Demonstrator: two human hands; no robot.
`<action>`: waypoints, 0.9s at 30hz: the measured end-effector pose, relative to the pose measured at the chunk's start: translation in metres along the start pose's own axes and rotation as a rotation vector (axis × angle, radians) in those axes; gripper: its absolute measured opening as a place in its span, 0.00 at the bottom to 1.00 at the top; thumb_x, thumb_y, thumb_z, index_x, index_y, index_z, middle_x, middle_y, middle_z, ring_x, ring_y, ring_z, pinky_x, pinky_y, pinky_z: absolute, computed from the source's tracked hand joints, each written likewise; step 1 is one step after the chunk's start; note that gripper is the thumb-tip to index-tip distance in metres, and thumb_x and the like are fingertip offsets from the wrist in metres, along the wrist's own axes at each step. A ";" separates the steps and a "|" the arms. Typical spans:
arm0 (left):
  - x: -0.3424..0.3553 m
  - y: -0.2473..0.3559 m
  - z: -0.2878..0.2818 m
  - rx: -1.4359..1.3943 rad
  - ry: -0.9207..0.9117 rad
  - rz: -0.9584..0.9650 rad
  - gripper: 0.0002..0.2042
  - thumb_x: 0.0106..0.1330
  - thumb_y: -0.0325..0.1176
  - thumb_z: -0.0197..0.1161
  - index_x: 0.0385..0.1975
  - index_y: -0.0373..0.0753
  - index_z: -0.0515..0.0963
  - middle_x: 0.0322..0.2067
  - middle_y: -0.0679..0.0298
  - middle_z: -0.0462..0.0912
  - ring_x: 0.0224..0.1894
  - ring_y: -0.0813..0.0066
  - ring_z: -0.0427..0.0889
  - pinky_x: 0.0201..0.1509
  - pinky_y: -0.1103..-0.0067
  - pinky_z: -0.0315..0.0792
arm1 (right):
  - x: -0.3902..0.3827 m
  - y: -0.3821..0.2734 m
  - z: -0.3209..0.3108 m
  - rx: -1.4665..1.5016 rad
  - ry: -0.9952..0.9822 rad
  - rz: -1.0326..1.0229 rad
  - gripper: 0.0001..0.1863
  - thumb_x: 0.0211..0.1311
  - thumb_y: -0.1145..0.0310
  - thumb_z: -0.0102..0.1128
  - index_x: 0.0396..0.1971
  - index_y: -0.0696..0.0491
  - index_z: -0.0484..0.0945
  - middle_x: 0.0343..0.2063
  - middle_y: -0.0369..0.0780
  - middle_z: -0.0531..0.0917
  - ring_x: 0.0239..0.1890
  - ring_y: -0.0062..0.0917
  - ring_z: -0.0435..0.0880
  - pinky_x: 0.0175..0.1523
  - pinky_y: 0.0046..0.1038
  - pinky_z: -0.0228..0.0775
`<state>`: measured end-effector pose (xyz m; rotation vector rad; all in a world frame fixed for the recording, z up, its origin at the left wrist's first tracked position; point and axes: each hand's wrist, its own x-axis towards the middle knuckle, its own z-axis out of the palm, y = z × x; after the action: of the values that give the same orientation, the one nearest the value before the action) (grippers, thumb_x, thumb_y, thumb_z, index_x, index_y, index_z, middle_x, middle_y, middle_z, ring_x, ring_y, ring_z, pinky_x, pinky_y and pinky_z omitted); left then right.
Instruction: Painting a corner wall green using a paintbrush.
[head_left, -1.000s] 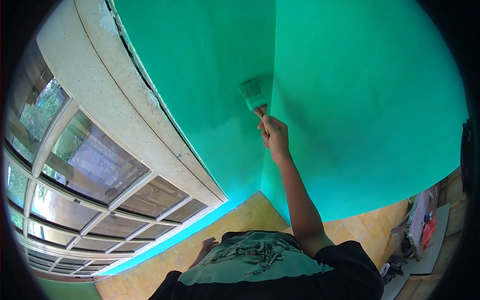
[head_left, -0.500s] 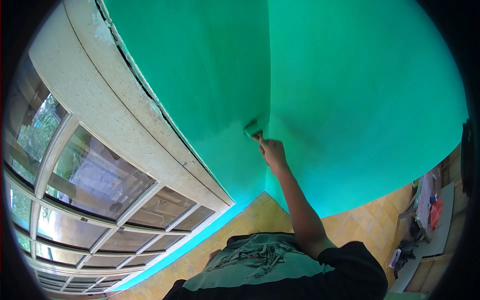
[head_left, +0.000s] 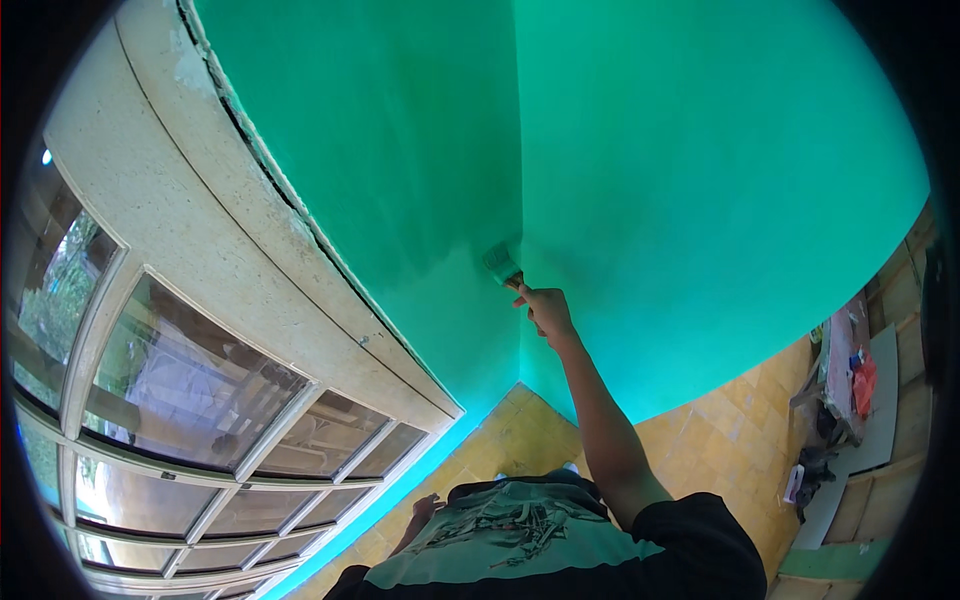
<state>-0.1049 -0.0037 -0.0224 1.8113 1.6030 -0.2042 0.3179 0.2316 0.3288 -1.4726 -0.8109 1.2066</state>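
Up in the corner where two green walls (head_left: 700, 180) meet, the right hand (head_left: 545, 310) has its fingers wrapped tight round a paint brush (head_left: 500, 264). Its bristles touch the wall just above the fingers. Both walls look green almost all over, so most of the painting seems done. Below the fingers, down to the yellow floor (head_left: 520, 440), the corner may need more. The left hand (head_left: 425, 512) hangs low, fingers loose, holding nothing.

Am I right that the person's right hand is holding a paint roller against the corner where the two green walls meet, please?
Not quite: the right hand holds a paintbrush, not a roller, as the head view shows. It does work at the corner where the two green walls meet.
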 end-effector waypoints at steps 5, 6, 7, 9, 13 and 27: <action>-0.007 0.013 -0.027 -0.870 0.032 -0.437 0.19 0.70 0.40 0.53 0.52 0.33 0.72 0.46 0.48 0.81 0.44 0.55 0.82 0.44 0.65 0.79 | -0.004 0.018 0.006 -0.249 0.056 0.075 0.20 0.66 0.55 0.55 0.26 0.58 0.80 0.08 0.30 0.61 0.07 0.14 0.52 0.13 0.24 0.40; -0.009 0.016 -0.028 -1.090 0.042 -0.544 0.19 0.69 0.40 0.53 0.52 0.33 0.71 0.45 0.47 0.80 0.44 0.55 0.83 0.45 0.65 0.79 | -0.002 0.013 0.008 -0.246 0.061 0.081 0.20 0.66 0.55 0.55 0.26 0.58 0.80 0.08 0.30 0.61 0.07 0.14 0.52 0.13 0.24 0.40; -0.012 0.018 -0.029 -1.311 0.054 -0.652 0.19 0.69 0.40 0.53 0.53 0.32 0.71 0.45 0.46 0.80 0.44 0.54 0.83 0.45 0.65 0.79 | 0.003 0.006 0.012 -0.284 0.070 -0.078 0.20 0.66 0.55 0.54 0.26 0.58 0.79 0.08 0.30 0.61 0.07 0.14 0.52 0.13 0.23 0.40; -0.022 0.020 -0.027 -1.304 0.051 -0.668 0.19 0.69 0.40 0.53 0.53 0.33 0.71 0.45 0.46 0.80 0.44 0.55 0.83 0.45 0.65 0.79 | 0.008 -0.013 0.012 -0.320 0.072 -0.229 0.20 0.67 0.55 0.54 0.27 0.58 0.79 0.08 0.30 0.62 0.07 0.14 0.53 0.13 0.23 0.41; -0.034 0.024 -0.020 -1.322 0.081 -0.707 0.19 0.69 0.40 0.53 0.53 0.33 0.71 0.45 0.47 0.80 0.43 0.55 0.83 0.45 0.66 0.79 | -0.017 -0.068 0.002 0.008 -0.093 -0.253 0.20 0.66 0.52 0.55 0.28 0.56 0.78 0.09 0.30 0.62 0.08 0.13 0.53 0.14 0.23 0.42; -0.063 0.083 0.009 -1.396 0.201 -0.826 0.18 0.69 0.38 0.52 0.54 0.35 0.70 0.44 0.49 0.81 0.43 0.58 0.82 0.43 0.67 0.78 | 0.032 0.111 -0.016 -0.233 -0.036 0.156 0.22 0.63 0.49 0.56 0.22 0.54 0.77 0.10 0.31 0.65 0.07 0.17 0.59 0.12 0.25 0.46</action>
<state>-0.0395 -0.0590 0.0378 0.0924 1.7718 0.6176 0.3305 0.2287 0.2128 -1.7344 -0.8974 1.2909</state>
